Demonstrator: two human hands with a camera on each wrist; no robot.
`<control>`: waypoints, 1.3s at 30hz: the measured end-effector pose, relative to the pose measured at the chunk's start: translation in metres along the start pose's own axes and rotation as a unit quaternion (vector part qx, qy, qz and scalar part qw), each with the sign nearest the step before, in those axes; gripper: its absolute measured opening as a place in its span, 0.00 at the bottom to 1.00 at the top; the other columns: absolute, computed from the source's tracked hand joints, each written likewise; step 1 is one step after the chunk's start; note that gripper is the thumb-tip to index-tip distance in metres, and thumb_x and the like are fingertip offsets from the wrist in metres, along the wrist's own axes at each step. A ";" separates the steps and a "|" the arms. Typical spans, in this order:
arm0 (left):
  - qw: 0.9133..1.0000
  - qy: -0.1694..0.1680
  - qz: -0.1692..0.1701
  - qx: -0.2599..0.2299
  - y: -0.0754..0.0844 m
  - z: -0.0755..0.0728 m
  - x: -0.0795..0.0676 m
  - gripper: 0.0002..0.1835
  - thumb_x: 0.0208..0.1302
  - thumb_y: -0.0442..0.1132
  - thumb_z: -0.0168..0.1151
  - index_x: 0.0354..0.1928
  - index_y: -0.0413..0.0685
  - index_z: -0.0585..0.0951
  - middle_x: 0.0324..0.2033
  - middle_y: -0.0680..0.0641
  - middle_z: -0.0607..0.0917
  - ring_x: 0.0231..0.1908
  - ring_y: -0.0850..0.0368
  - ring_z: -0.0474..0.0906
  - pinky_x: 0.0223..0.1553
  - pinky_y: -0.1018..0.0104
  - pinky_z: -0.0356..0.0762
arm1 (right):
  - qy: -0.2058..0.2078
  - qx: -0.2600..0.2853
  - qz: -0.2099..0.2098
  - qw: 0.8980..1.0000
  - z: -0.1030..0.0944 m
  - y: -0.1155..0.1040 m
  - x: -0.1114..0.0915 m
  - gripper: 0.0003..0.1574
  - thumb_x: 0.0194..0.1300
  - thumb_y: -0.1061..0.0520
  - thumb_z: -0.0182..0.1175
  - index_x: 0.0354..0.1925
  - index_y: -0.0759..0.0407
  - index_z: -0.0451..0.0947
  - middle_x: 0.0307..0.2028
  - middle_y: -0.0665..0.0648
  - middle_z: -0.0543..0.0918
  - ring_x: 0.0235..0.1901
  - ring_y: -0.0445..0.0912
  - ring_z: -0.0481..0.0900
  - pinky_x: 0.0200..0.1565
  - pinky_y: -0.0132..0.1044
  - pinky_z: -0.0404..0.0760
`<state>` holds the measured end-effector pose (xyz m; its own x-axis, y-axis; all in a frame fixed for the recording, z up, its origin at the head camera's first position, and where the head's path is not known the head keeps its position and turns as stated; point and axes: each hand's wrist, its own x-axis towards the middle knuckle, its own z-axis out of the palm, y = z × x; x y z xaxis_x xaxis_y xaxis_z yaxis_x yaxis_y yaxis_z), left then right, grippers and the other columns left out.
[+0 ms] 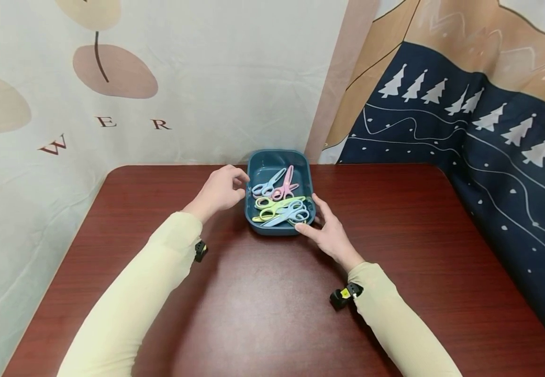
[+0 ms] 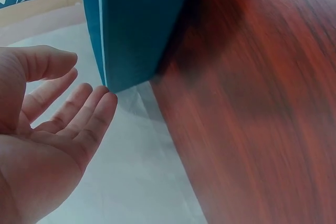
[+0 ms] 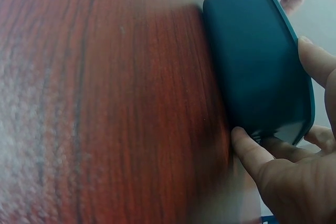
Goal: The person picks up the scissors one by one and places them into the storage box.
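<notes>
A dark teal plastic box stands at the far side of the table, with several pairs of children's scissors inside. Light blue scissors and pink scissors lie towards the back; green scissors and another light blue pair lie nearer the front. My right hand holds the box's front right corner, thumb at the front rim and fingers along the right side. At the left rim is my left hand, fingers loosely bent, fingertips right by the box edge and thumb away from it.
The reddish-brown wooden table ends just behind the box. A pale printed cloth hangs behind it, and a dark blue cloth with white trees hangs at the right. Each wrist carries a small black camera.
</notes>
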<state>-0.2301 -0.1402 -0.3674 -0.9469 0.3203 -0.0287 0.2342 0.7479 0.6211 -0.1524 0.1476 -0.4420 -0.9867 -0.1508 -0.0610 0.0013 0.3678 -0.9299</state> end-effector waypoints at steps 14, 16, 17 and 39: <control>1.000 0.026 -0.007 0.011 -0.035 -0.006 -0.021 0.20 0.65 0.30 0.59 0.59 0.35 0.80 0.57 0.35 0.79 0.59 0.37 0.77 0.60 0.42 0.75 | 0.006 -0.035 -0.007 0.999 -0.005 0.003 0.001 0.58 0.65 0.53 0.73 0.83 0.50 0.51 0.74 0.63 0.69 0.67 0.60 0.75 0.65 0.54 0.76; 0.999 0.028 -0.012 0.014 -0.041 -0.008 -0.026 0.21 0.66 0.30 0.58 0.61 0.35 0.80 0.58 0.35 0.78 0.59 0.37 0.76 0.60 0.42 0.75 | 0.005 -0.051 -0.004 0.999 -0.006 0.003 0.001 0.59 0.65 0.52 0.73 0.83 0.49 0.51 0.74 0.63 0.69 0.66 0.59 0.76 0.62 0.53 0.79; 0.999 0.031 -0.011 0.015 -0.045 -0.009 -0.029 0.21 0.66 0.31 0.58 0.61 0.35 0.79 0.58 0.34 0.78 0.59 0.36 0.76 0.60 0.42 0.75 | 0.004 -0.059 -0.003 0.998 -0.006 0.003 0.000 0.59 0.65 0.51 0.73 0.83 0.48 0.51 0.73 0.63 0.70 0.65 0.59 0.77 0.60 0.53 0.80; 0.988 0.102 0.011 0.113 -0.084 -0.013 -0.058 0.33 0.69 0.42 0.62 0.73 0.37 0.70 0.70 0.34 0.69 0.70 0.34 0.64 0.67 0.35 0.65 | -0.020 -0.239 -0.064 0.969 -0.057 0.000 0.009 0.49 0.70 0.44 0.67 0.79 0.57 0.60 0.77 0.64 0.64 0.76 0.60 0.61 0.72 0.62 0.64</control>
<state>-0.1976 -0.2298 -0.4077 -0.9605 0.2314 0.1547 0.2762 0.8606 0.4279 -0.1708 0.1982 -0.4218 -0.9666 -0.2555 0.0208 -0.2057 0.7247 -0.6577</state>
